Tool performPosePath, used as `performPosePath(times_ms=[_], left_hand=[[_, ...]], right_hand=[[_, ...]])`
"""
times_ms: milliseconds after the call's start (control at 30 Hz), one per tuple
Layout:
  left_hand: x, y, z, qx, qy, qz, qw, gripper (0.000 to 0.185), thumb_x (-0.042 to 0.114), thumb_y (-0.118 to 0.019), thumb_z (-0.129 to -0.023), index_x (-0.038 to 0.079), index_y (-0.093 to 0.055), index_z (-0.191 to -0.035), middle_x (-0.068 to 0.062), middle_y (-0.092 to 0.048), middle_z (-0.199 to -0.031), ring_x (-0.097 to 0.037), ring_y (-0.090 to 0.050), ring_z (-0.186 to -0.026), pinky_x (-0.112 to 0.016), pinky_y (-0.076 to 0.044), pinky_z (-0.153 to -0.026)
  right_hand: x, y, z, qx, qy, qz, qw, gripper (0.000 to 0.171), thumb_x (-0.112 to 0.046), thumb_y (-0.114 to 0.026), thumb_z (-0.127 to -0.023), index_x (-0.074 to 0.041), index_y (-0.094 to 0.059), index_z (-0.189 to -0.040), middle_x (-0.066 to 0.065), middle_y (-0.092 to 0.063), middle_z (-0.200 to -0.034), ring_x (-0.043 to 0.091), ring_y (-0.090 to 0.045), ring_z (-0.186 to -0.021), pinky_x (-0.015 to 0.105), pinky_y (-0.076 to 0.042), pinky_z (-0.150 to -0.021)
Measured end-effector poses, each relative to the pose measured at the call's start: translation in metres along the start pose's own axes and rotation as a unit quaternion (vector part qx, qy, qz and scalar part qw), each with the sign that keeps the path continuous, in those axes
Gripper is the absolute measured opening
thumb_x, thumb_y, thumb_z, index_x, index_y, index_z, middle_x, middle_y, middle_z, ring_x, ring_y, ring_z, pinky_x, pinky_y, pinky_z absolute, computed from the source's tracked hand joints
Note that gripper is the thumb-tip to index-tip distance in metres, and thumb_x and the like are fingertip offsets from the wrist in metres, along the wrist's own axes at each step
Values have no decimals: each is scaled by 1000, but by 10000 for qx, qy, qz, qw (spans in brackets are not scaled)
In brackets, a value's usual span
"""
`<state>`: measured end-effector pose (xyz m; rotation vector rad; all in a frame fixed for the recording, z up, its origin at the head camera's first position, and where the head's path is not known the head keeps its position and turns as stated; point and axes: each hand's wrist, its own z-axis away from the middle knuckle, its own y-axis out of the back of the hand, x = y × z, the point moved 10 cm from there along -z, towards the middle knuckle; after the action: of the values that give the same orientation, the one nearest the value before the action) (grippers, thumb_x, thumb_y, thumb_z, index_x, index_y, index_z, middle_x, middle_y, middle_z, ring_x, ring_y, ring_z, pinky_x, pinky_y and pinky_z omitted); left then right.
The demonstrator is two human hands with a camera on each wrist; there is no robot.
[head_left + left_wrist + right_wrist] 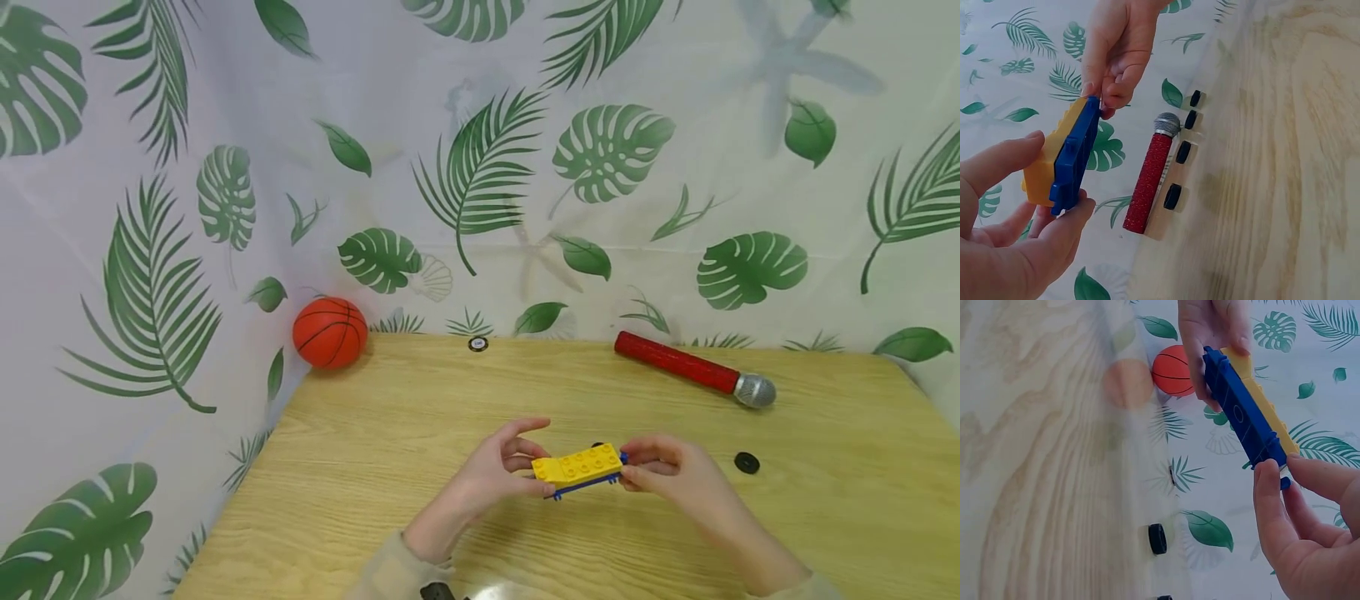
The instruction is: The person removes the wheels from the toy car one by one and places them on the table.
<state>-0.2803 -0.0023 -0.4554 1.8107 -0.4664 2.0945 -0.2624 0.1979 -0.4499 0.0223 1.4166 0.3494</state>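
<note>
Both hands hold a building-block toy car body [581,468], with a studded yellow top over a blue base, raised above the table. My left hand [491,467] grips its left end between thumb and fingers. At the other end, my right hand [671,471] pinches the blue base with thumb and fingertips. Small clips stick out along the underside of the blue base [1238,412] in the right wrist view, and no wheels are on it. A black toy wheel [747,462] lies right of my right hand. Several such wheels [1173,196] show in the left wrist view.
A red microphone [678,364] with a silver head lies at the back right of the wooden table [375,417]. An orange basketball [330,333] sits in the back left corner. Near the back edge is a small black-and-white disc [477,343]. Leaf-patterned cloth [487,275] hangs behind.
</note>
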Motion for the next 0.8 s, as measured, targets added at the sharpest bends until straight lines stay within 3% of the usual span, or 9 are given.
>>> performPosePath(times_ms=[300, 433, 633, 800], left_hand=[[-5, 0, -1, -34, -68, -956, 9954, 75, -12, -80, -73, 15, -55, -138, -5, -67, -107, -22, -64, -106, -46, -49, -105], [-9, -3, -2, -47, -141, -1262, 9919, 73, -12, -81, -72, 13, -57, -137, -3, -68, -105, -19, -64, -104, -41, -53, -100], [-9, -5, -4, -114, -263, -2076, 9778, 69, -6, -83, -73, 15, -59, -134, 0, -68, -104, -19, -65, -103, -31, -57, -92], [-18, -10, -2, -226, -153, -2318, 9724, 67, -5, -83, -74, 16, -60, -133, 1, -68, -104, -19, -65, -102, -29, -58, -89]], right_hand=[[11, -9, 3, -499, 73, 547, 9972, 39, -13, -72, -91, 10, -59, -118, 10, -70, -98, 16, -71, -84, 32, -61, -77], [23, -8, 4, -508, -101, 720, 9961, 32, -8, -70, -91, 10, -60, -116, 10, -68, -96, 18, -70, -84, 30, -60, -74], [30, -14, 3, -781, 98, 844, 9933, 23, -3, -65, -93, 11, -61, -110, 11, -68, -92, 23, -71, -83, 29, -60, -71], [43, -19, 7, -862, -23, 884, 9923, 16, 0, -64, -92, 10, -63, -104, 9, -69, -87, 21, -69, -78, 28, -60, -67]])
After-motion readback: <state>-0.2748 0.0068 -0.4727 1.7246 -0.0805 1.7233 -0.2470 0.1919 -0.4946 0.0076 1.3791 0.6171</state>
